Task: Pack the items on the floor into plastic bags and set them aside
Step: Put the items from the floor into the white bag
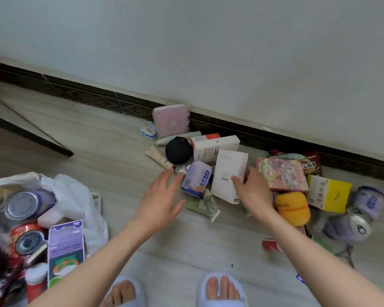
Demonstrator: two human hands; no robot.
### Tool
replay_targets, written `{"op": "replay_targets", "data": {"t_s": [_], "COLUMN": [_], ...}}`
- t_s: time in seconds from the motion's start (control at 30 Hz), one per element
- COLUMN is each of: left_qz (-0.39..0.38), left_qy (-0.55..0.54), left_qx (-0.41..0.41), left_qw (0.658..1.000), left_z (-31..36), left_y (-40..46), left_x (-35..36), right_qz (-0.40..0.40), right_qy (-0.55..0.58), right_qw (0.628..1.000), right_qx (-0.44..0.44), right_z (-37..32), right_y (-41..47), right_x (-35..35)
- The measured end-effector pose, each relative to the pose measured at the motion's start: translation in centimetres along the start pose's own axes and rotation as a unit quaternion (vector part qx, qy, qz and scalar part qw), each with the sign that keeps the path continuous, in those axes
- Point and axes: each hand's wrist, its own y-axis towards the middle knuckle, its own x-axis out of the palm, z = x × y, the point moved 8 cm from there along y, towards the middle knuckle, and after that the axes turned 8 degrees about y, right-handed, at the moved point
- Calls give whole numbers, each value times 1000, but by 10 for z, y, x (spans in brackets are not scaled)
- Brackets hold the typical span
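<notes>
A flat white cardboard box [229, 175] leans among glossy packets; right hand [254, 191] grips its near edge, left hand [159, 199] hovers spread, empty.

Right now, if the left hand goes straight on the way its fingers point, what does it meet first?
Probably the purple-and-white carton, just beyond the left hand and its fingertips; depth is unclear.

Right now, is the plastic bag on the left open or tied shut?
Open. The plastic bag gapes at the top, with cans and a purple carton showing inside.
</notes>
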Motion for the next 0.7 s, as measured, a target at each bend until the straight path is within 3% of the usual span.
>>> {"op": "replay_targets", "data": {"t_s": [0.17, 0.5, 0.7], "left_qz": [-30, -65, -67], "left_qy": [-94, -248, -406], "left_qx": [-48, -171, -242], "left_qw": [994, 951, 879], "left_z": [9, 13, -5], "left_y": [29, 61, 20], "left_x": [31, 52, 29], "right_qz": [20, 64, 93], "right_qy": [10, 92, 129], "right_qw": [997, 993, 987], "right_qx": [68, 42, 8], "right_z": [22, 23, -8], "right_y": [10, -7, -35], "right_x": [20, 6, -10]}}
